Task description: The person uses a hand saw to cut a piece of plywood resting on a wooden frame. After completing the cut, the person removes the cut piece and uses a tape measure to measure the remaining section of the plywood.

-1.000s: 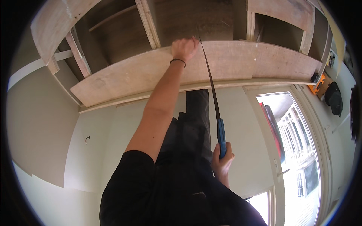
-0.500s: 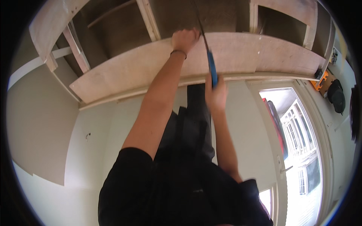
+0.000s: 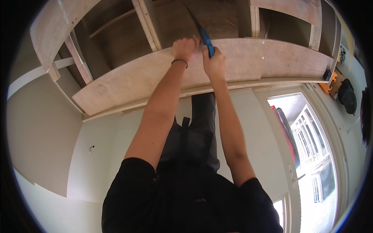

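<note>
The right grip (image 3: 215,64) is wrapped around the blue handle of the saw (image 3: 206,37), its blade pointing past the far edge of the pale board (image 3: 244,58). The left grip (image 3: 185,50) curls at that edge; whether it clasps the board, I cannot tell.

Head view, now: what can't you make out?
Head view:
- Handsaw: blade tip faint against the dark background at the top edge, possibly cut off.
- Left hand: fingertips blurred.
- Right hand: its back hides part of the grip.
- Wooden board: stretch behind the hands covered.
</note>
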Available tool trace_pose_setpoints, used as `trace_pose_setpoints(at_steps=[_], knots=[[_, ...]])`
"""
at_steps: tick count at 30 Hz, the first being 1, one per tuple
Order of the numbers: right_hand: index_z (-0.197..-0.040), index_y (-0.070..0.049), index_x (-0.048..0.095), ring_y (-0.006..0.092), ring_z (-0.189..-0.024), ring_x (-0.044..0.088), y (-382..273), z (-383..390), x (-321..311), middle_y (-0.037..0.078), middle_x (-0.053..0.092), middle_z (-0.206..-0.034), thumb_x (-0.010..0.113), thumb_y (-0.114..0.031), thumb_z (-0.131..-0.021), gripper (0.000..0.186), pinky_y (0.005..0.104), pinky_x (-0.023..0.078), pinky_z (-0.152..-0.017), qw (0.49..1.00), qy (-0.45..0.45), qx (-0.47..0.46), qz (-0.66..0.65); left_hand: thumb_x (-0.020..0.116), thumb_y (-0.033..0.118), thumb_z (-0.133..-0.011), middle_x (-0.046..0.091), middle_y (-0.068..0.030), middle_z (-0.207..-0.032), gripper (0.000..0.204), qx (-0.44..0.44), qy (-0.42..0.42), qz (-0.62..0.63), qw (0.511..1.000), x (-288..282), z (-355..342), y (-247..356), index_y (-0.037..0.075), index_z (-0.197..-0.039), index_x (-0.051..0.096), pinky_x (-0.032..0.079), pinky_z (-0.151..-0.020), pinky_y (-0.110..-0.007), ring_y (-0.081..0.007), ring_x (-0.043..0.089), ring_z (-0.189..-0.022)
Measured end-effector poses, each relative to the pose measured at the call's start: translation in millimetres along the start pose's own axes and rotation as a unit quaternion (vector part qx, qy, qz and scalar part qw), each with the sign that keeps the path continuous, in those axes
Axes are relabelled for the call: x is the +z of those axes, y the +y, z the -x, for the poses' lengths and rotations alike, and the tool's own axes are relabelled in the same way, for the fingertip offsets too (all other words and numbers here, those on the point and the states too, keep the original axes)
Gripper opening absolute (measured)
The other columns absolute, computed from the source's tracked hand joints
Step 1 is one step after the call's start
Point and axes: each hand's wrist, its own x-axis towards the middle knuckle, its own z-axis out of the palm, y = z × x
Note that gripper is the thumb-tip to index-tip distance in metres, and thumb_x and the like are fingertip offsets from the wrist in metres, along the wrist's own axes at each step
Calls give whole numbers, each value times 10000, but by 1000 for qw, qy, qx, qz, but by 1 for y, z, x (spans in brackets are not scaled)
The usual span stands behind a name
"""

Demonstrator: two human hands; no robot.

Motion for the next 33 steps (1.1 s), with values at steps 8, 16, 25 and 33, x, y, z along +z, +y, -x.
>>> trace_pose_setpoints(at_steps=[8, 16, 25, 33], knots=[[-869, -11, 568, 298, -474, 608, 53, 251, -111, 137, 548, -565, 690, -180, -901, 210, 381, 470, -474, 993, -26, 118, 16, 422, 306, -951, 662, -203, -640, 509, 18, 6, -10, 1000, -4, 2, 5, 54, -593, 682, 559, -609, -454, -366, 679, -602], [-957, 21, 604, 441, -667, 653, 8, 93, -43, 221, 623, -660, 646, -316, -924, 341, 483, 502, -562, 991, -27, 110, 69, 417, 300, -952, 665, -207, -651, 503, 11, 13, -18, 1000, 0, 3, 4, 62, -607, 694, 561, -635, -457, -374, 682, -619], [-856, -3, 564, 414, -546, 606, 56, 169, -64, 207, 570, -596, 678, -227, -910, 257, 452, 468, -504, 997, -8, 72, 15, 411, 315, -954, 653, -200, -618, 525, 27, 18, -15, 999, 1, 0, 3, 72, -577, 685, 563, -620, -453, -362, 679, -589], [-899, -19, 578, 311, -494, 615, 20, 183, -99, 151, 583, -603, 697, -190, -896, 208, 387, 473, -481, 971, -75, 216, 68, 413, 307, -951, 653, -196, -620, 529, 25, 40, -15, 999, 3, 2, 2, 50, -566, 667, 553, -601, -458, -373, 665, -571]])
